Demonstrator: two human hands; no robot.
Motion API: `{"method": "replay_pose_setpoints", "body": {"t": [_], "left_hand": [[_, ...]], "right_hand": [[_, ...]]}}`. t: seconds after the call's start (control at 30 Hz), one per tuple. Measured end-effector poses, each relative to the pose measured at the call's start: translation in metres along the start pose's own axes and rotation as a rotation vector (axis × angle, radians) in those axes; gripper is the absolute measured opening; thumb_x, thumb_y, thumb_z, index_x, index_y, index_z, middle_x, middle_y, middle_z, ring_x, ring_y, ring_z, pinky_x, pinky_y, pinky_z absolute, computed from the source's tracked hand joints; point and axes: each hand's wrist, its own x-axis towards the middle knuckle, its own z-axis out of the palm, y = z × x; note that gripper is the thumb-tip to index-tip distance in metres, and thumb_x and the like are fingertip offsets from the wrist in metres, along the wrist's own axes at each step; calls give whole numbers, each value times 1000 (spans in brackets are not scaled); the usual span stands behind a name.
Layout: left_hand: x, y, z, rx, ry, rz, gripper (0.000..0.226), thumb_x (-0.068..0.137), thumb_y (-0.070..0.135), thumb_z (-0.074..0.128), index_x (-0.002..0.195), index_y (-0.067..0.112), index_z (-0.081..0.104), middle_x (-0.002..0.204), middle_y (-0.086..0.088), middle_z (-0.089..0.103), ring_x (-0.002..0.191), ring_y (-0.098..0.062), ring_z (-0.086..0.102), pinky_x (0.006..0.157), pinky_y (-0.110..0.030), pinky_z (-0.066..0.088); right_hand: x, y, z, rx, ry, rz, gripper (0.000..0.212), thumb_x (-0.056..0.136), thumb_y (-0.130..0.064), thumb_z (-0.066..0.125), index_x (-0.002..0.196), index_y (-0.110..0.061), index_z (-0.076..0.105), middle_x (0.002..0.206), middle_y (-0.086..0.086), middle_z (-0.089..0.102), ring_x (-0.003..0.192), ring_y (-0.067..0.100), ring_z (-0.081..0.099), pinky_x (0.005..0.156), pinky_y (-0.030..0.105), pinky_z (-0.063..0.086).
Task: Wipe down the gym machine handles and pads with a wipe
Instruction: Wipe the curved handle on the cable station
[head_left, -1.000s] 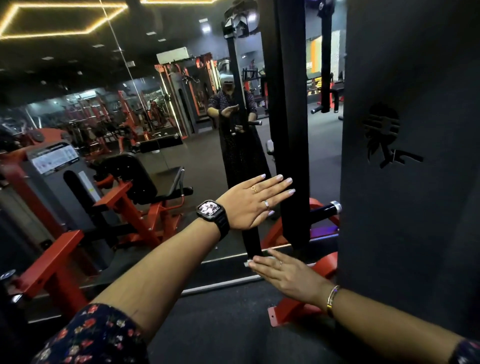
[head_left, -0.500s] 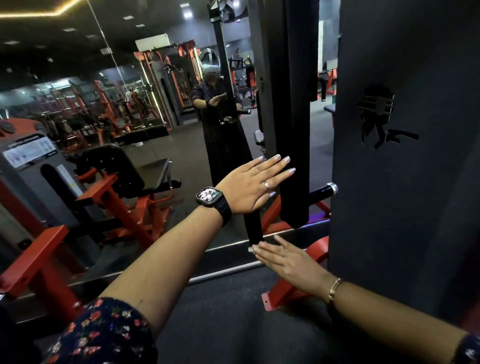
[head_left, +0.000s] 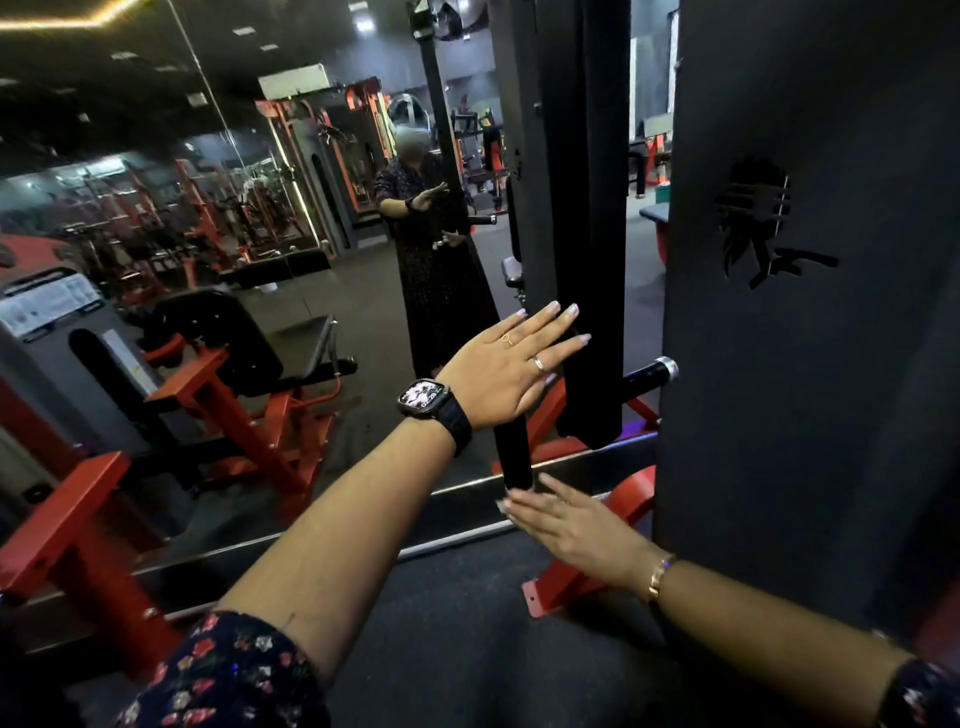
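Note:
My left hand (head_left: 511, 364), with a black watch on the wrist, is stretched forward with straight fingers over a tall black padded upright (head_left: 582, 208) of the gym machine. Below it my right hand (head_left: 566, 530), wearing a bracelet, reaches out flat with straight fingers near the bottom end of a thin black bar (head_left: 511, 457). No wipe shows in either hand. A short black handle with a chrome end cap (head_left: 649, 371) sticks out beside the upright.
A large black machine panel (head_left: 810, 312) with a cut-out logo fills the right. A mirror wall (head_left: 260, 260) ahead reflects a person and orange-framed machines. An orange and black seat machine (head_left: 223, 374) stands at left. Orange floor frame (head_left: 587, 571) lies under my right hand.
The view has shifted slightly downward and closer. Both hands stay flat and outstretched in nearly the same places by the black upright.

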Motion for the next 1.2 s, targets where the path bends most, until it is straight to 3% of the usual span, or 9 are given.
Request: {"method": "replay_pose_setpoints", "body": {"t": [0.07, 0.17, 0.23, 0.3, 0.47, 0.6, 0.73, 0.97, 1.2], "left_hand": [[-4, 6, 1, -1, 43, -42, 50, 99, 25, 34, 148, 15, 37, 155, -10, 35, 144, -24, 31, 117, -37, 26], [-15, 18, 11, -5, 119, -102, 51, 97, 18, 43, 147, 12, 38, 152, -12, 38, 142, -27, 33, 117, -38, 27], [-20, 24, 16, 3, 147, -125, 51, 98, 17, 43, 148, 11, 34, 152, -13, 39, 143, -28, 32, 118, -39, 26], [-22, 26, 18, 3, 166, -133, 46, 101, 18, 37, 147, 10, 34, 151, -14, 40, 142, -30, 33, 118, -39, 27], [-23, 28, 19, 27, 139, -142, 52, 97, 19, 45, 147, 8, 33, 151, -15, 40, 142, -33, 32, 118, -42, 25], [-23, 28, 16, -74, 105, -141, 48, 104, 24, 29, 147, 4, 27, 152, -18, 37, 144, -36, 22, 121, -42, 14], [-24, 28, 13, -127, 80, -139, 52, 105, 31, 16, 147, 3, 31, 151, -18, 37, 143, -36, 21, 121, -42, 13], [-24, 28, 10, -163, 48, -150, 52, 104, 30, 24, 148, 3, 32, 153, -17, 35, 144, -37, 22, 120, -46, 18], [-25, 27, 10, -137, 25, -124, 53, 104, 34, 21, 149, 6, 25, 154, -16, 33, 145, -36, 20, 120, -47, 17]], "right_hand": [[-17, -20, 7, 319, -6, 159, 52, 84, -2, 54, 135, -13, 54, 142, -1, 50, 133, 18, 44, 114, 38, 31], [-18, -45, -3, 1022, 111, 1019, 55, 81, 12, 45, 124, -16, 63, 130, -2, 59, 116, 15, 59, 104, 14, 36], [-4, -45, -11, 1550, 155, 1697, 48, 88, 11, 49, 122, -19, 60, 119, 6, 65, 92, 17, 65, 87, 19, 50], [9, -37, -11, 2100, 182, 2033, 40, 93, 10, 37, 124, -10, 53, 107, 15, 62, 69, 22, 64, 65, 29, 57], [49, -3, -32, 2434, 396, 1953, 62, 63, 13, 24, 118, 5, 51, 97, 20, 56, 77, 27, 58, 48, 27, 56], [76, 5, -52, 2465, 513, 1903, 50, 48, 6, 22, 86, 5, 54, 86, 15, 55, 75, 24, 55, 68, 29, 56], [72, -4, -51, 2441, 323, 1978, 44, 54, 6, 27, 89, 11, 53, 92, 22, 60, 83, 32, 59, 91, 43, 45], [58, 8, -41, 2398, 352, 1923, 64, 52, -3, 29, 109, 6, 57, 77, 14, 67, 63, 24, 65, 48, 25, 54], [64, -1, -54, 2337, 172, 1975, 53, 53, 3, 29, 100, 12, 52, 93, 22, 62, 87, 33, 61, 93, 42, 45]]}}
